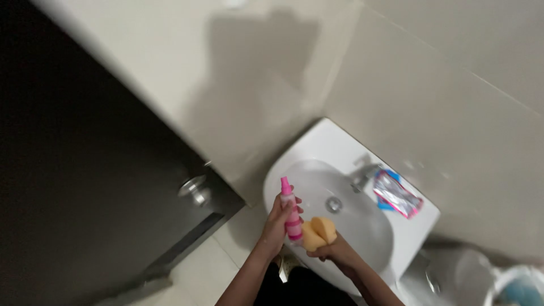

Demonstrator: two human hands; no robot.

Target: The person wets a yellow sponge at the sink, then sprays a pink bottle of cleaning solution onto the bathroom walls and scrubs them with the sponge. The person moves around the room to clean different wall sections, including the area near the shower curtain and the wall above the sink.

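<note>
Pink plastic spray bottle (pixel 291 212), upright over the front rim of the white ceramic basin (pixel 317 141), left hand (pixel 279 224) clamped round its middle; yellow foam sponge (pixel 318 232) just beside it, pinched and folded in the right hand (pixel 334 249). Risk, as judged: spray missing the sponge, or the bottle slipping into the bowl near the metal tap (pixel 362 177) if wet.

Your left hand (pixel 279 224) grips a glossy pink plastic bottle (pixel 291 211); just beside it, your right hand (pixel 330 250) squeezes a matt, porous yellow sponge (pixel 318 232). Beyond your grip, the white basin (pixel 317 147) shines like glazed ceramic, its tap (pixel 362 177) looks like polished metal, and a shiny foil-like packet (pixel 398 194) sits on the rim.
</note>
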